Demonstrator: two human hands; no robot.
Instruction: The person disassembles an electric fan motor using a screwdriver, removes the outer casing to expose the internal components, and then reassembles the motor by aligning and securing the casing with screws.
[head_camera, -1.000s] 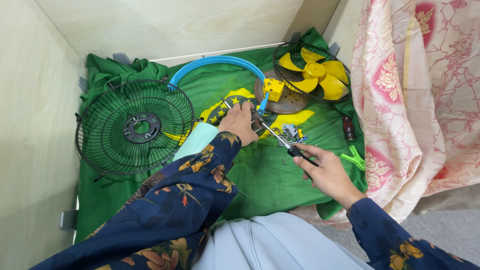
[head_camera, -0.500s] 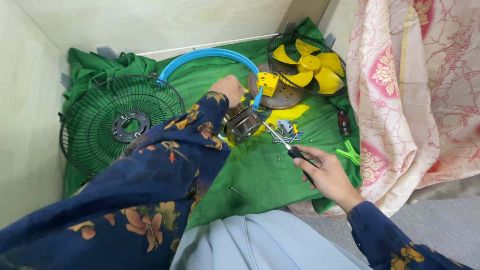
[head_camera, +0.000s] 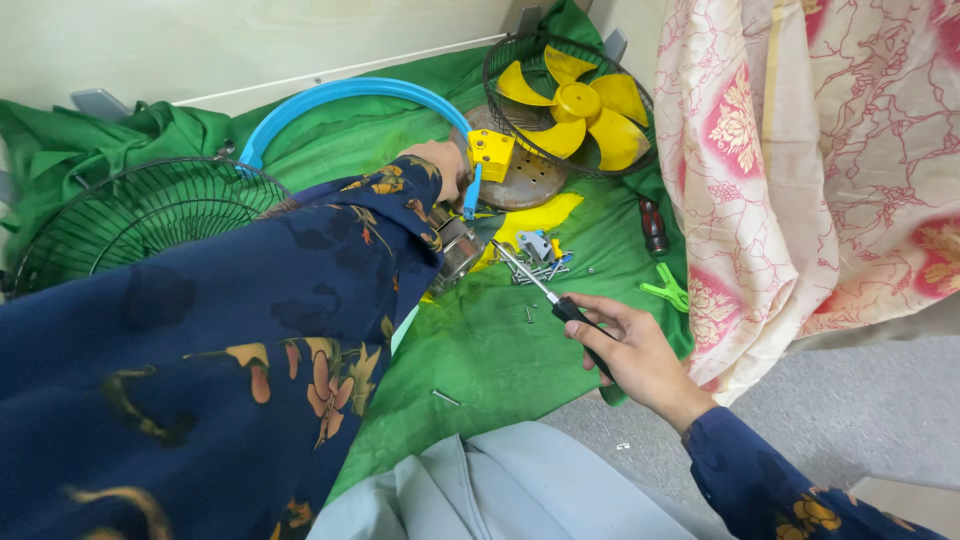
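Note:
My left hand (head_camera: 440, 165) reaches far forward, its dark floral sleeve covering much of the view, and rests on a grey metal fan motor (head_camera: 458, 250) by a yellow block (head_camera: 492, 153) and a blue ring (head_camera: 345, 100). What its fingers grip is hidden. My right hand (head_camera: 630, 350) holds a black-handled screwdriver (head_camera: 540, 285), its metal shaft pointing up-left toward the motor. A pile of small screws and metal bits (head_camera: 540, 260) lies just beyond the tip on the green cloth (head_camera: 480, 350).
A yellow fan blade (head_camera: 578, 105) lies in a black wire guard at the back right. Another black wire guard (head_camera: 140, 215) lies left. A round metal plate (head_camera: 525, 180), a brown-handled tool (head_camera: 652, 225), a green clip (head_camera: 668, 290) and a floral curtain (head_camera: 800, 170) stand right.
My left arm has stretched further forward and now fills the left of the view. The view has shifted closer to the motor. My right hand keeps the screwdriver in much the same place.

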